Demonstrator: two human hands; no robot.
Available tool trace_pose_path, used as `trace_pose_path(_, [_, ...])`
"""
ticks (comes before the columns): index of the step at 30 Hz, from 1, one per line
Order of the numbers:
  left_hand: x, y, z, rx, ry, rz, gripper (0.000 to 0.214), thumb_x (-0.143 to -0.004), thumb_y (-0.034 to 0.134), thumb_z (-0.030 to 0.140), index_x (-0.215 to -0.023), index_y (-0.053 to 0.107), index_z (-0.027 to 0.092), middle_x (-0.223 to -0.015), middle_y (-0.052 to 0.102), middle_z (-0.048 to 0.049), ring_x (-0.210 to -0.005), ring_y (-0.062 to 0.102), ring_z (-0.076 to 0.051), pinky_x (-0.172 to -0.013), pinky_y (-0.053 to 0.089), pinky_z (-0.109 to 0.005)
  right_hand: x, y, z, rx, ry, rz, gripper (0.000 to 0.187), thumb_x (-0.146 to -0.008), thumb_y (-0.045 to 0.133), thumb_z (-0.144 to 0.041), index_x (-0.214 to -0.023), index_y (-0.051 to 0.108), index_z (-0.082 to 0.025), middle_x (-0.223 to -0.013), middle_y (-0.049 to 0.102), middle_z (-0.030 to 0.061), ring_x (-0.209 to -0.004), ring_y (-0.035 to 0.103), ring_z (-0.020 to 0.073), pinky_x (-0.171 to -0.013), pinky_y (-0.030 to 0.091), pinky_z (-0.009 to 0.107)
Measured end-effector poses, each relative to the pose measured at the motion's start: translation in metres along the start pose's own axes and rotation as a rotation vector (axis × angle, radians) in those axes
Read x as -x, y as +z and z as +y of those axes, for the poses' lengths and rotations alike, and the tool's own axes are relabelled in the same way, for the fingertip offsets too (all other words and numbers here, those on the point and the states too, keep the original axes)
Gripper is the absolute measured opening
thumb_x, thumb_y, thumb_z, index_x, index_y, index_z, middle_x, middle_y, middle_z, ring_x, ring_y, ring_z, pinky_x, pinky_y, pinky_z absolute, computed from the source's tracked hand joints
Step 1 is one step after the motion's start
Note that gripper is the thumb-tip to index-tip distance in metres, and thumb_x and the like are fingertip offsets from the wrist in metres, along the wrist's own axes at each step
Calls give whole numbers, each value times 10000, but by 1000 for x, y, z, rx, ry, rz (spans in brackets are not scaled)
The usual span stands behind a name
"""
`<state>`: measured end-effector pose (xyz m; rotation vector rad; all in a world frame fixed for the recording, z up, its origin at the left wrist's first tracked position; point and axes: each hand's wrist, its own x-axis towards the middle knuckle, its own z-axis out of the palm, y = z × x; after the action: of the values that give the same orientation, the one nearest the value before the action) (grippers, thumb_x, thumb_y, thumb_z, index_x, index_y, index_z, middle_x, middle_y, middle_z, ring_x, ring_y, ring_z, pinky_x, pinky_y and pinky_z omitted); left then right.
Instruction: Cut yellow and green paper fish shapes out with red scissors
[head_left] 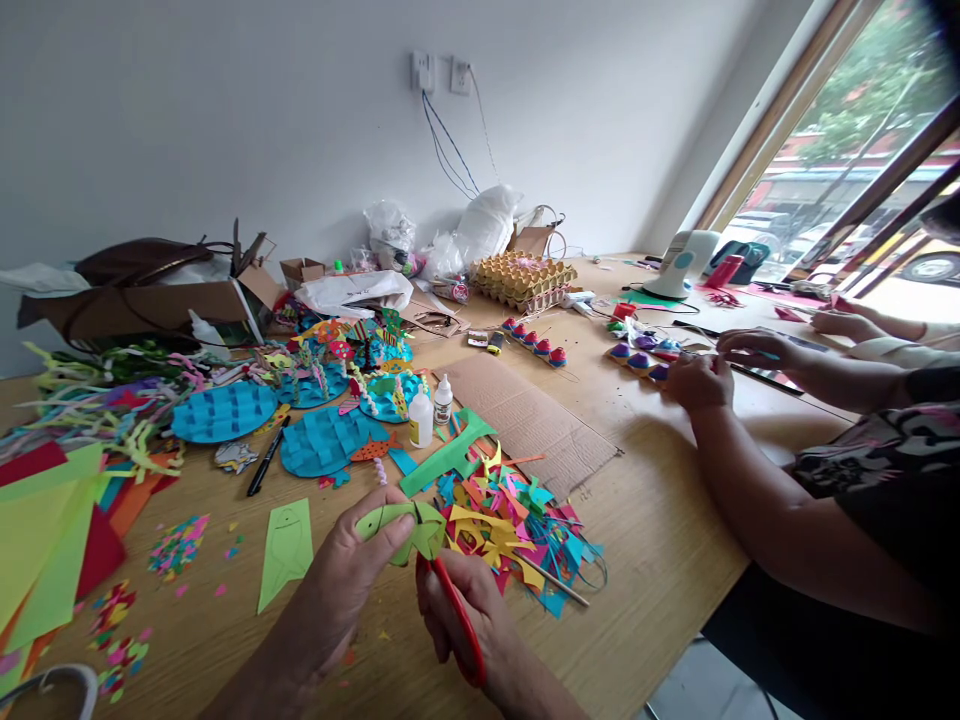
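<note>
With right hand (pixel 466 592), gripping red-handled scissors (pixel 459 622); with left hand (pixel 349 565), pinching green paper fish (pixel 382 516) between thumb and fingers; possibly risking miscut tail or nicked thumb through paper slippage.

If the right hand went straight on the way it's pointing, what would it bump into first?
Probably the green paper in the left hand: the red scissors in the right hand point at it, though depth is hard to judge.
</note>
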<state>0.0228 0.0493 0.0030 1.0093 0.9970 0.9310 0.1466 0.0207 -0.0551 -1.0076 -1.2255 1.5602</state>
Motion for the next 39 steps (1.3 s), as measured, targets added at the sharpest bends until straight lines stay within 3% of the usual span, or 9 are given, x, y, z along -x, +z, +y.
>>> trace_pose_path(12, [3,-7,3,-9,-30,-82,156,-758,606,327,-711,521,205,-606,494,57,-603,393,-112,-599,355,-214,1,0,0,28,15,-19,558,-720,455,-709,-536,429,-183,-397,374,-63,-325,321,52,-309,261,159])
trace_pose_path(23, [-2,-18,2,-126,-31,-167,126,-792,568,309,-738,514,208,-647,455,59,-645,376,-122,-625,333,-226,4,-5,3,34,-36,-45,497,-794,453,-601,-530,404,-182,-418,359,-64,-352,314,52,-331,255,155])
trace_pose_path(39, [-1,-29,19,-187,-136,-268,155,-731,616,319,-738,523,195,-637,497,61,-647,403,-119,-634,314,-226,7,-10,-2,104,-10,-108,393,-835,479,-398,-521,398,-176,-434,354,-66,-368,298,47,-339,248,147])
